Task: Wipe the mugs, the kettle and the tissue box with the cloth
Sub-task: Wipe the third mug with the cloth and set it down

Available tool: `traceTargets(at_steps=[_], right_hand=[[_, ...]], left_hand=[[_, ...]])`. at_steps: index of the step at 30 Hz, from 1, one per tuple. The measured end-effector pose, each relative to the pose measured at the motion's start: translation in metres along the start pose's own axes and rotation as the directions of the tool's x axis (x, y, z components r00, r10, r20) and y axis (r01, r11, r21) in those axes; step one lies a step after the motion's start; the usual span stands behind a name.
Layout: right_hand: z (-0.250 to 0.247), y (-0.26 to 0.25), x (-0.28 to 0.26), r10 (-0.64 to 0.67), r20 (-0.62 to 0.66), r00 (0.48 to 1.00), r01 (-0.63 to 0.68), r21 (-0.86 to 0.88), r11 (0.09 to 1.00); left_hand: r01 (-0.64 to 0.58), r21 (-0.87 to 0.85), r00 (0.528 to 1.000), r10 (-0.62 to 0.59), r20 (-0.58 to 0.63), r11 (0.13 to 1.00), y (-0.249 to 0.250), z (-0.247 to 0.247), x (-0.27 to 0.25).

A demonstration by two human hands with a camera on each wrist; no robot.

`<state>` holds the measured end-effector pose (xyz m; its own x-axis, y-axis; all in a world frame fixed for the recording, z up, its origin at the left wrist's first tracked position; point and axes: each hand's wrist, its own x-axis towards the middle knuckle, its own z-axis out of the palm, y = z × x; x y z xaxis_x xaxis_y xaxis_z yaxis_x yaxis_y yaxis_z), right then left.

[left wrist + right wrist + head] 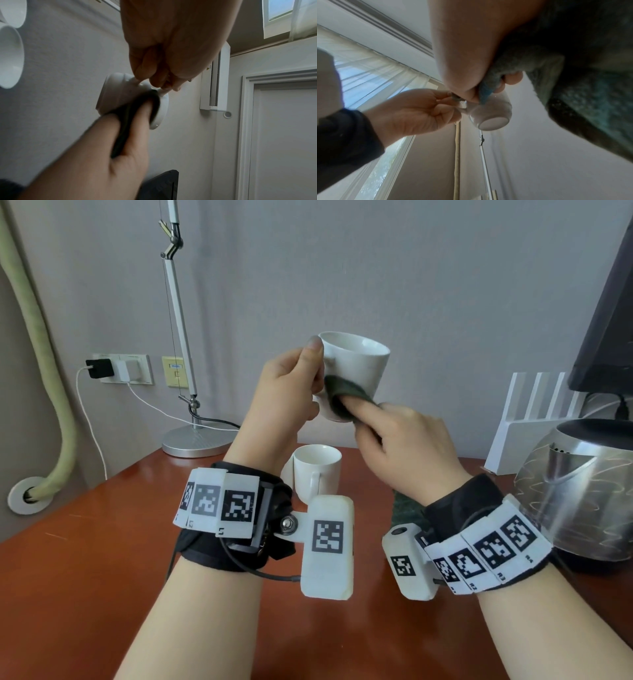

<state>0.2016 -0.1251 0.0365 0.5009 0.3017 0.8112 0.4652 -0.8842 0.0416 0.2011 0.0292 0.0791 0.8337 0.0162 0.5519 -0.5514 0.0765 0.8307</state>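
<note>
two mugs were in view over the wooden table (85, 559), which was the biggest thing there. on its right edge sat the steel kettle (579, 491), untouched as far as its position suggested; the tissue box could not be seen in any view. the left hand (284, 392) held the raised mug (356, 364) up off the table, fingers curled at its handle side and the thumb lying up near the rim. the right hand (407, 446) gripped the dark cloth (346, 398), fingers closed round its bunched length and a forefinger pressing a fold against the mug's lower wall (the loose tail hung down past the wrist). the second mug (317, 470) stood upright on the table below, between the two wrists. to do this step well, the left hand would probably need to turn the mug bit by bit while the cloth worked round the wall, rim, handle and base, with a firm hold so that the pressing finger did not tip it loose.
</note>
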Motion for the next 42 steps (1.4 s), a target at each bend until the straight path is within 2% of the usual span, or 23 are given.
traceTargets(at_steps=[3,7,12,19,26,32,37,42], right_hand=[[0.008,-0.003,-0.002,-0.001,0.068,0.998,0.0,0.013,1.0],[0.008,0.0,-0.002,-0.027,0.036,0.999,0.027,0.021,0.999],[0.003,0.0,-0.002,-0.061,-0.027,0.998,0.062,0.035,0.997],[0.014,0.006,-0.008,-0.084,-0.007,0.996,0.084,0.079,0.993],[0.004,0.004,-0.004,-0.094,-0.128,0.987,0.11,0.12,0.987],[0.022,0.015,-0.011,-0.074,-0.014,0.997,0.075,0.105,0.992],[0.015,0.018,-0.01,-0.113,-0.154,0.981,0.142,0.188,0.972],[0.015,0.008,-0.008,-0.198,-0.183,0.963,0.235,0.21,0.949]], left_hand=[[0.032,-0.057,0.999,-0.034,-0.033,0.998,-0.001,-0.001,0.001],[0.081,-0.125,0.993,-0.091,-0.079,0.989,-0.003,-0.002,0.003],[0.072,-0.082,0.995,-0.077,-0.058,0.994,-0.002,0.005,0.001],[0.116,-0.168,0.989,-0.13,-0.076,0.979,-0.003,0.003,0.002],[0.124,-0.181,0.989,-0.136,-0.056,0.976,0.0,0.006,0.001],[0.145,-0.284,0.978,-0.18,-0.102,0.948,0.0,0.003,0.004],[0.135,-0.299,0.977,-0.177,-0.116,0.945,0.002,0.003,0.004],[0.157,-0.29,0.973,-0.199,-0.122,0.944,0.001,0.006,0.004]])
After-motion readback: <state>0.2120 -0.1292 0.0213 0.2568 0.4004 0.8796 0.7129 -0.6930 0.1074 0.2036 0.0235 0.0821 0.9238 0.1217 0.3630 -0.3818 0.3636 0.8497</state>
